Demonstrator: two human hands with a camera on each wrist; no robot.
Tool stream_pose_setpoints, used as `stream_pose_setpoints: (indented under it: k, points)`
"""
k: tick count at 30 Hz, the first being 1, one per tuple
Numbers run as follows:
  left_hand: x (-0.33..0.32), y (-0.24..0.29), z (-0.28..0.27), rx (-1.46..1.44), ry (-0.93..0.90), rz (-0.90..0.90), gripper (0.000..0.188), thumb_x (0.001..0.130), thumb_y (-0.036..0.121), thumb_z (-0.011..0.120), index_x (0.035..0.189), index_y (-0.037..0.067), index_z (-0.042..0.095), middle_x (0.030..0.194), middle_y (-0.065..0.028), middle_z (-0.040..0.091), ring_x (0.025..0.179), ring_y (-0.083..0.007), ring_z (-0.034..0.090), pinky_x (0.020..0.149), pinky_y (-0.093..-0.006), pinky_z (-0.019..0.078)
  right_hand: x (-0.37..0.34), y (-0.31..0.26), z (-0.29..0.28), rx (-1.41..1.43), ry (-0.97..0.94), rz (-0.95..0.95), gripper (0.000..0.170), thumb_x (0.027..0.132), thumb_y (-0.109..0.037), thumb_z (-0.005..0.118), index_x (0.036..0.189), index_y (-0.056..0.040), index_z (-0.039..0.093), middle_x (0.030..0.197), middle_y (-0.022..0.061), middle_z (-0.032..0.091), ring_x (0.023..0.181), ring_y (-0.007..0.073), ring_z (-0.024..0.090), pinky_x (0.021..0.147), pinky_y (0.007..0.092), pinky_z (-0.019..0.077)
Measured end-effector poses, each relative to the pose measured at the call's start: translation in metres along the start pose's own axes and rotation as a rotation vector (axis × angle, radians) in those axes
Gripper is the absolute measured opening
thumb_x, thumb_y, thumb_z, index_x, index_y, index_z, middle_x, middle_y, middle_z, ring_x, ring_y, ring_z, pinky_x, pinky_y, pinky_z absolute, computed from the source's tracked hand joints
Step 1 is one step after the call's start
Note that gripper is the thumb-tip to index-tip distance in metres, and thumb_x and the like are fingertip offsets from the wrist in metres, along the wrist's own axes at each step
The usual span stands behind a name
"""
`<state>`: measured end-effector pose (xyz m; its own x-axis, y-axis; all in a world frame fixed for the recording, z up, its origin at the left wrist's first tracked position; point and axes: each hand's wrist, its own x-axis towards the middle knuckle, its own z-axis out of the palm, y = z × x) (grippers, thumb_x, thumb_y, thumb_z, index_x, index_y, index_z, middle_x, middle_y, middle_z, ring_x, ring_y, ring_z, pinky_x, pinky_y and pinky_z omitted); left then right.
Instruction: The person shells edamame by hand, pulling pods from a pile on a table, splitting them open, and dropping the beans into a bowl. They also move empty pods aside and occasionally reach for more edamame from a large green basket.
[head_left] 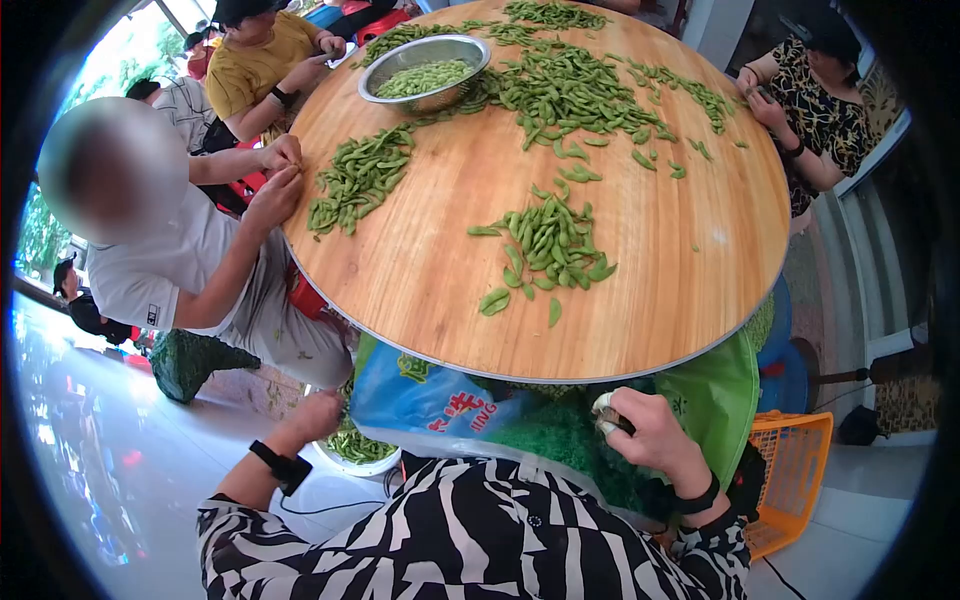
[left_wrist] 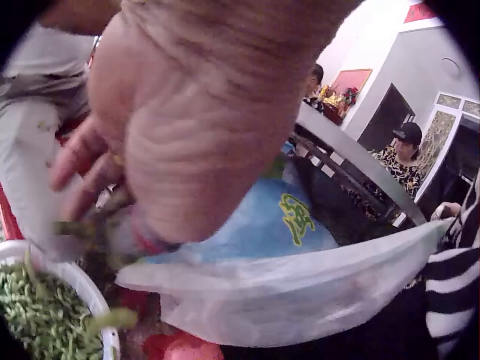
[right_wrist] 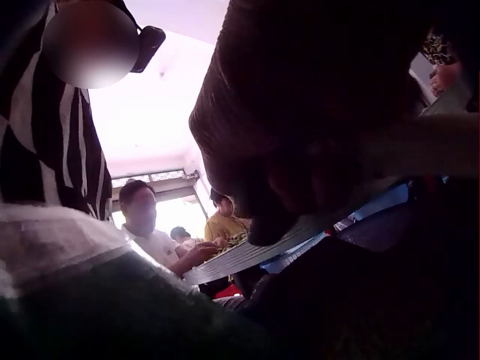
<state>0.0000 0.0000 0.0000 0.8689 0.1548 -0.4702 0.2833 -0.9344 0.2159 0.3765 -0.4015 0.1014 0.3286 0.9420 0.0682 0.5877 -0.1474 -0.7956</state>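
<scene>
In the head view the left hand (head_left: pixel 315 415) is over a white tub (head_left: pixel 375 468) of green pods below the table edge. The left wrist view shows that hand (left_wrist: pixel 187 142) with its fingers spread loosely; blurred pods (left_wrist: pixel 112 319) are in the air near the tub's rim. My right hand (head_left: pixel 648 430) is curled above a green and blue plastic bag (head_left: pixel 540 430), in front of the table. Something whitish (head_left: pixel 603 408) is at its fingertips; whether it is held or covers them I cannot tell. The right wrist view shows this hand (right_wrist: pixel 307 112) very dark.
The round wooden table (head_left: pixel 420 290) bears a small pod pile (head_left: pixel 550 240), larger piles (head_left: pixel 580 90) and a metal bowl (head_left: pixel 425 75) of shelled beans. A person in white (head_left: pixel 210 250) works at the left; others sit farther around. An orange crate (head_left: pixel 800 480) stands at the right.
</scene>
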Motion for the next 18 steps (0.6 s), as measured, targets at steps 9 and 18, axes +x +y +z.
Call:
stream_pose_setpoints:
  k: [9, 18]
  points:
    - [0.053, 0.099, -0.214, -0.32, -0.021, 0.202, 0.012, 0.077, 0.013, 0.064, 0.079, 0.001, 0.064, 0.069, -0.0179, 0.061, 0.067, -0.0339, 0.062, 0.062, -0.0421, 0.0471, 0.008, -0.012, -0.005, 0.006, -0.013, -0.012, 0.025, 0.077, -0.006, 0.064, 0.1, 0.001, 0.059, 0.081, 0.0149, 0.053, 0.069, 0.0335, 0.057, 0.06, 0.0384, 0.0467]
    - [0.209, 0.157, -0.227, -0.434, 0.51, 0.05, 0.012, 0.082, 0.011, 0.061, 0.09, 0.002, 0.062, 0.079, -0.02, 0.06, 0.079, -0.038, 0.061, 0.07, -0.0446, 0.0481, 0.008, -0.012, -0.005, 0.008, 0.089, 0.073, 0.028, 0.08, -0.006, 0.062, 0.106, 0.004, 0.056, 0.088, 0.0186, 0.058, 0.079, 0.0363, 0.059, 0.07, 0.0389, 0.0477]
